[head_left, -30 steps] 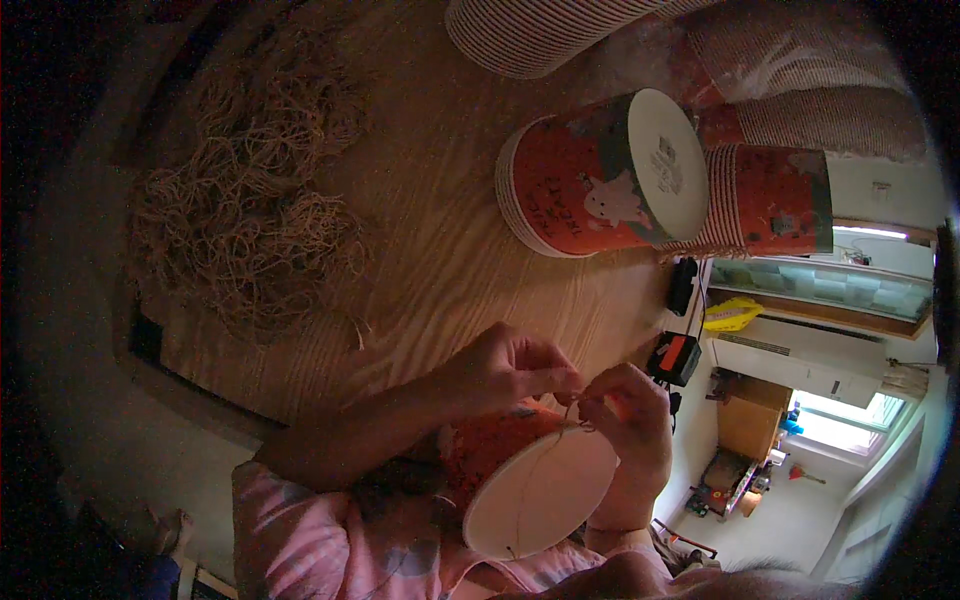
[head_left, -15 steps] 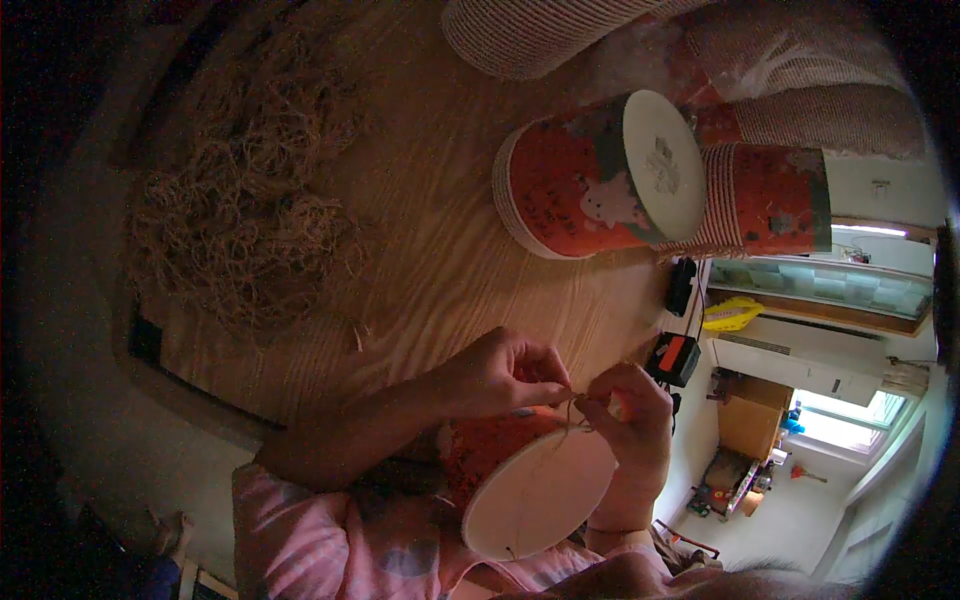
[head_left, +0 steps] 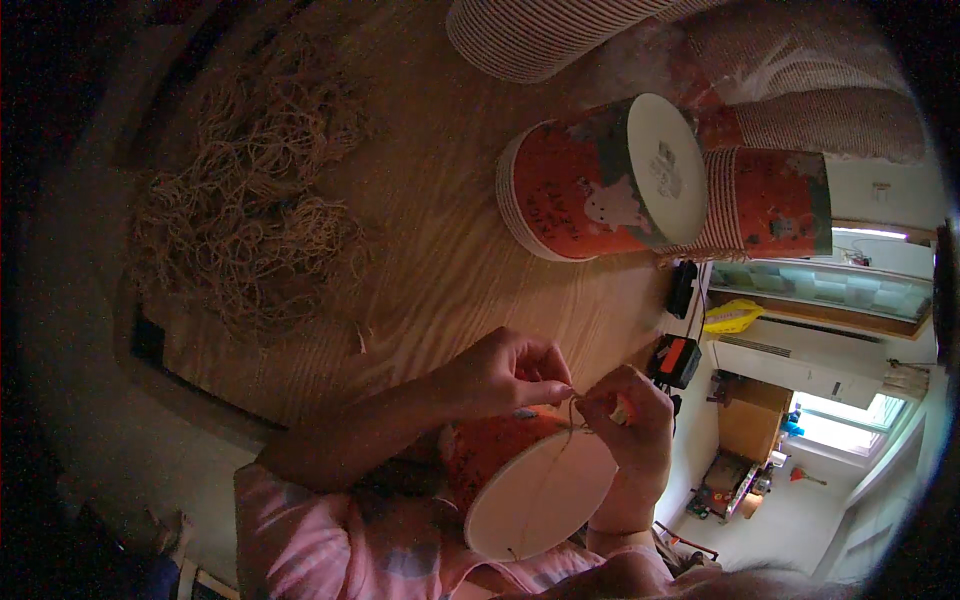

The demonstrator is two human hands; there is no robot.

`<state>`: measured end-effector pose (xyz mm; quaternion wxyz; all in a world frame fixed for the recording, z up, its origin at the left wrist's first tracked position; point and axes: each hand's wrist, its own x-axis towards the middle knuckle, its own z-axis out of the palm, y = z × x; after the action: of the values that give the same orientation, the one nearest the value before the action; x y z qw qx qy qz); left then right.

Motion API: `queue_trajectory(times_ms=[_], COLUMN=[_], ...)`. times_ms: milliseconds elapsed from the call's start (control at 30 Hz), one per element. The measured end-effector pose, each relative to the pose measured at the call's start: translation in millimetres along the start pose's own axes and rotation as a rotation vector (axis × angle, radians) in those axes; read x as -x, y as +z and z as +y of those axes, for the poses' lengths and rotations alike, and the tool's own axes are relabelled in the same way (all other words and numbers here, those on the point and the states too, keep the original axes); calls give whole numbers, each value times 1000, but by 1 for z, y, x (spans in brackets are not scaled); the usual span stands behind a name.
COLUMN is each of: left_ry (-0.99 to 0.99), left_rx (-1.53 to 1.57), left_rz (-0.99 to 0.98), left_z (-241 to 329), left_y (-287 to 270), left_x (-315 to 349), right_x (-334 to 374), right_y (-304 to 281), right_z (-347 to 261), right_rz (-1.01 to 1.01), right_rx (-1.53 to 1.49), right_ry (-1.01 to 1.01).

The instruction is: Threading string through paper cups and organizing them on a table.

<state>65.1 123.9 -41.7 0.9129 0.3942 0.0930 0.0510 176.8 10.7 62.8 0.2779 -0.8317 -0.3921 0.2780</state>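
My left hand (head_left: 512, 372) pinches a thin piece of twine (head_left: 570, 430) between thumb and fingertips. Close beside it, my right hand (head_left: 635, 405) has its fingers closed on the same twine. The fingertips almost meet, and they hide most of the spot where the strands come together. Below the hands, against my body, rests an orange-red paper bucket (head_left: 485, 455). Its round white end (head_left: 540, 497) faces up and is tilted, and the twine runs across it to a small dark spot near the lower rim.
A loose tangle of twine (head_left: 255, 220) covers the left of the wooden table (head_left: 420, 290). Orange printed paper buckets (head_left: 565, 195) lie nested at the far right, with more stacks (head_left: 560, 35) behind. A black and orange box (head_left: 675, 360) sits beyond my right hand.
Both hands stay pinched on the twine, with only tiny finger movements. The bucket keeps its place, and the whole view shifts very slightly.
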Motion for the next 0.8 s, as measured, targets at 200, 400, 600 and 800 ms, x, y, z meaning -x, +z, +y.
queue_trajectory(times_ms=[200,400,600,800], left_ry=[-7,-25,38,-43], left_rx=[-27,4,53,-16], left_rz=[-14,-23,-4,-10], left_z=[5,4,-8,5], left_y=[0,0,1,1], left_x=[1,1,-1,0], right_x=[1,1,1,1], right_y=[-2,-1,-2,-1], right_z=[0,3,3,7], right_rz=[-14,-21,-20,4], right_rx=[55,51,58,74], right_ry=[-33,-16,-27,-45])
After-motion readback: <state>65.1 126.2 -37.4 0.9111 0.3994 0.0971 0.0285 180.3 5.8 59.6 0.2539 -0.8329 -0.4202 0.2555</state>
